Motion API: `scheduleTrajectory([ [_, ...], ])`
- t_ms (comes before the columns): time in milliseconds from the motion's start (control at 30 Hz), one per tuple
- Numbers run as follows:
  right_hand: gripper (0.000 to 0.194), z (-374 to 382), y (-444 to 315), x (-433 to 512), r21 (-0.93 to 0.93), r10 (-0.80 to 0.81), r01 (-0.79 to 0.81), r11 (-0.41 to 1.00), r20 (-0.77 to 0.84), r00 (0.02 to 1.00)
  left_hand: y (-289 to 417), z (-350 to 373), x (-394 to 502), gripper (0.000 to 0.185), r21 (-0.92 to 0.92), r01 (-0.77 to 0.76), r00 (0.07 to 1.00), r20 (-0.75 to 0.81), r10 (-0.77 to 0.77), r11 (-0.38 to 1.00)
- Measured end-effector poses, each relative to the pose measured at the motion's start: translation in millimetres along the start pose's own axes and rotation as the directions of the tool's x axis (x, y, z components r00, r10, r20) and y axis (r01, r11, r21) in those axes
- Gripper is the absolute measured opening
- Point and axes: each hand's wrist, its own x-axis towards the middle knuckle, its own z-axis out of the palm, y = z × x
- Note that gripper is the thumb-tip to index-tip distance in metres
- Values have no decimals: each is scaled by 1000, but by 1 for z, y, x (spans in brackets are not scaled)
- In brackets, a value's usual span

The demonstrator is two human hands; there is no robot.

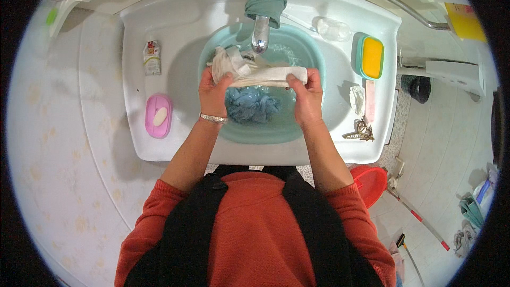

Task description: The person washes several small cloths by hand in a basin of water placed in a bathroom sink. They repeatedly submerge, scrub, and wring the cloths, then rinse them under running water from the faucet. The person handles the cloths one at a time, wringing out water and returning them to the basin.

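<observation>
A wet off-white cloth (259, 73) is stretched sideways between my two hands, above a light green plastic basin (275, 137). My left hand (215, 87) grips its bunched left end, thumb on top. The flatter right end is pinched by my right hand (306, 87). Below the cloth, a crumpled blue-grey cloth (253, 105) lies in the water of the basin. The chrome faucet (261, 36) reaches over the basin's back part, with a green cloth band (266, 6) around its upper part. The water looks rippled near the spout.
The basin stands in a white washbasin (159, 149). On its left ledge are a tube (152, 57) and a pink soap dish (171, 115) with white soap. At right are a green box with a yellow sponge (372, 57), a clear container (334, 30) and hair clips (361, 130). A red basin (370, 185) is below.
</observation>
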Motion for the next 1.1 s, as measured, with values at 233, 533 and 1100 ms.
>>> scheduleTrajectory([
  [233, 24, -18, -5, -10, -323, 176, -71, 944, 308, 935, 4, 4, -18, 34, -332, 104, 985, 166, -50, 938],
  [533, 18, 22, 4, 2, -410, 244, -74, 909, 379, 893, 21, 14, -28, 27, -179, 229, 924, 349, -155, 957],
  [1100, 15, 33, -59, -26, 64, 161, -197, 978, 364, 917, -35, -2, -15, 30, -119, 495, 851, 267, -452, 861],
])
